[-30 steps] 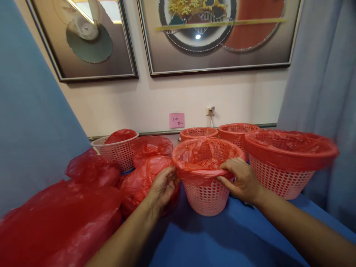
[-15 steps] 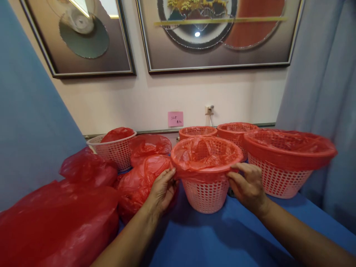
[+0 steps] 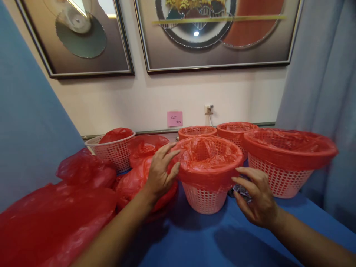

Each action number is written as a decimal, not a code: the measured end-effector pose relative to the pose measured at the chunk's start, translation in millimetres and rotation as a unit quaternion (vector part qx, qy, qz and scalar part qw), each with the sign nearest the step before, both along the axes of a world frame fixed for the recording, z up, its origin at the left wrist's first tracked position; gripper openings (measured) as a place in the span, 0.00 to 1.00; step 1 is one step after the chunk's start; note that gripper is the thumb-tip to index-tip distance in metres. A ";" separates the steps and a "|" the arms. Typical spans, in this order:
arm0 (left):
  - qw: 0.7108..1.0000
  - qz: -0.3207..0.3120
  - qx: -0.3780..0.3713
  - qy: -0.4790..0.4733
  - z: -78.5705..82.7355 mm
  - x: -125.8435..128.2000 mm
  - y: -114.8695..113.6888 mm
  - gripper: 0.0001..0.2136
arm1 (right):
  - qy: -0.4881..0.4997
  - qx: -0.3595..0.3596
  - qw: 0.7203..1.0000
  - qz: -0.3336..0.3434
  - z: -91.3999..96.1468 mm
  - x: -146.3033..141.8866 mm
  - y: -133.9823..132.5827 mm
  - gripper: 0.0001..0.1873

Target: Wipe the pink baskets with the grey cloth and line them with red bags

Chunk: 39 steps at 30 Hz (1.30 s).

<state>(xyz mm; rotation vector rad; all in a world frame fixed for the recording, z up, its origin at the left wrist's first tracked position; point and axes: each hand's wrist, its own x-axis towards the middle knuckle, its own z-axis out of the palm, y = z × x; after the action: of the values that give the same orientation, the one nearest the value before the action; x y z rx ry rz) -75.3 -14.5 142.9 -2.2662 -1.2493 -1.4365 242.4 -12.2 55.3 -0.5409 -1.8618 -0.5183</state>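
Note:
A white perforated plastic basket (image 3: pixel 205 198) stands upright in the middle, lined with a red plastic bag (image 3: pixel 210 180) whose edge is folded down over the rim. My left hand (image 3: pixel 162 168) is at the basket's left rim, fingers apart and holding nothing. On the other side, my right hand (image 3: pixel 254 194) is beside the folded bag, its fingers spread and curved, with nothing gripped. Whether the fingertips still touch the bag I cannot tell. Behind my right fingers lies a small dark patterned object (image 3: pixel 241 191), partly hidden.
A larger bag-lined basket (image 3: pixel 280 178) stands at right, two smaller lined ones (image 3: pixel 197 130) behind. At left are a white basket (image 3: pixel 118 154) with a red bag inside and heaped red plastic bags (image 3: pixel 61 218). A blue cloth (image 3: pixel 189 244) covers the table below the wall.
Both hands have let go of the bag's edge and opened. The left has risen along the rim; the right has drawn back slightly. The bag's front now hangs lower over the rim.

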 end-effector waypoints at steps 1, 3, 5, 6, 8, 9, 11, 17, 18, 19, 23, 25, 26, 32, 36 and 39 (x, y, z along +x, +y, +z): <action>0.998 -0.021 -0.015 0.062 7.4 2.6 3.9 0.13 | 0.015 0.003 1.000 0.007 12.5 -2.4 1.2 0.22; 0.985 -0.065 -0.092 0.127 17.7 5.4 14.9 0.11 | 0.020 -0.013 1.000 -0.007 35.6 -8.7 9.6 0.22; 0.976 -0.087 -0.153 0.131 21.1 5.2 26.5 0.14 | -0.017 -0.050 0.998 -0.032 50.4 -14.5 24.8 0.14; 0.975 -0.088 -0.165 0.122 20.8 4.4 31.2 0.17 | -0.043 -0.068 0.996 -0.040 53.7 -16.6 33.7 0.13; 0.978 -0.083 -0.162 0.106 18.3 2.7 36.4 0.19 | -0.083 -0.088 0.992 -0.041 53.4 -18.4 50.3 0.20; 0.979 -0.082 -0.158 0.099 17.0 2.3 36.9 0.19 | -0.087 -0.090 0.991 -0.038 51.0 -18.5 56.6 0.23; 0.981 -0.085 -0.151 0.088 16.1 2.5 35.1 0.16 | -0.077 -0.086 0.993 -0.034 45.4 -17.8 64.0 0.24; 0.982 -0.118 -0.148 -0.011 26.7 0.2 34.6 0.10 | -0.041 -0.089 0.995 0.023 40.8 -14.9 68.3 0.23; 0.979 -0.119 -0.167 -0.012 28.2 -1.4 36.7 0.07 | -0.038 -0.091 0.995 0.034 41.6 -13.9 70.2 0.23; 0.976 -0.116 -0.185 -0.004 28.9 -2.8 38.7 0.09 | -0.037 -0.094 0.994 0.043 42.6 -12.6 72.4 0.23; 0.974 -0.097 -0.202 0.018 23.7 -0.7 39.0 0.18 | -0.035 -0.109 0.993 0.033 50.1 -8.5 73.9 0.22; 0.977 -0.084 -0.194 0.019 18.9 6.4 32.5 0.19 | -0.011 -0.109 0.993 0.030 54.6 -10.8 65.4 0.17; 0.978 -0.080 -0.194 0.016 17.3 10.8 28.1 0.19 | -0.001 -0.109 0.993 0.040 56.3 -13.8 59.0 0.14; 0.949 -0.140 -0.279 -0.052 40.1 26.2 18.2 0.05 | -0.048 -0.085 0.993 0.065 50.3 -42.4 28.9 0.13; 0.934 -0.161 -0.307 -0.081 62.1 21.4 48.4 0.05 | -0.033 -0.092 0.995 0.037 45.0 -46.0 34.5 0.18; 0.910 -0.106 -0.371 -0.154 61.9 15.6 78.4 0.09 | -0.045 -0.095 0.994 0.031 45.8 -43.6 42.3 0.19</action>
<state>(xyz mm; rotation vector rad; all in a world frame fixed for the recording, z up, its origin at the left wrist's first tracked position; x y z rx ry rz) -59.7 63.9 204.8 -2.7813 -1.9758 -1.6400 198.8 30.1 101.2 -0.5928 -2.0200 -0.3298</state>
